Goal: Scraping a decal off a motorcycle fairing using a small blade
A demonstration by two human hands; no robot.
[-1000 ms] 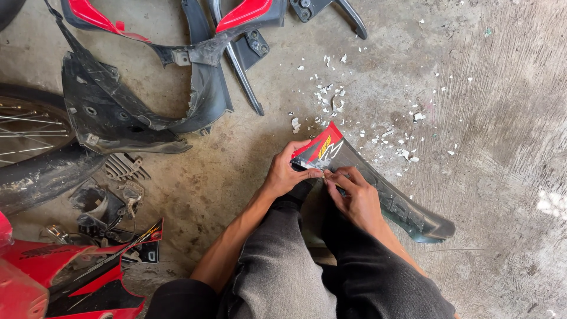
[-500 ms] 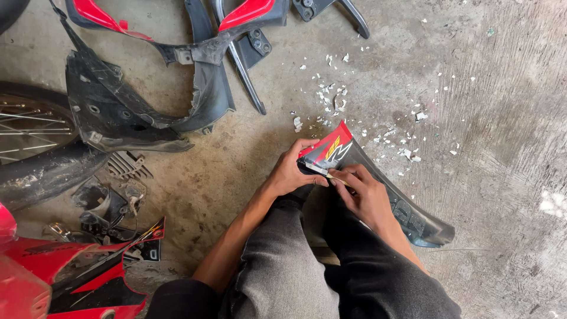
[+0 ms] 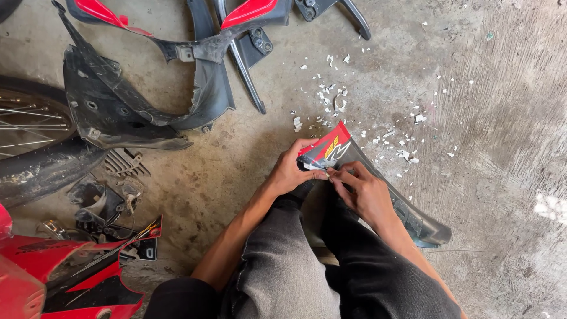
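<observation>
- The wheel [image 3: 29, 127] and black fairing shells [image 3: 136, 100] lie well to the left on the concrete floor [image 3: 490, 195], apart from both hands; red body panels [image 3: 65, 277] sit at the lower left corner.
- The left hand [image 3: 293, 171] grips the near-left edge of the dark curved panel [image 3: 407, 212], fingers curled together around its red-stickered tip [image 3: 325, 146], thumb on top.
- The panel rests across the person's knees; its long axis runs from that tip, up and left, down to the lower right, where its far end lies on the floor.
- The right hand [image 3: 366, 192] sits just right of the left, on the panel's upper face. Its fingertips [image 3: 335, 174] are pressed together at the sticker's lower edge, seemingly pinching a lifted bit of sticker, though that spot is too small to be sure.
- Both hands almost touch; the sticker lies just ahead of the right fingertips, toward the tip.
- White flakes [image 3: 333, 100] are scattered on the floor beyond the tip and to its right.
</observation>
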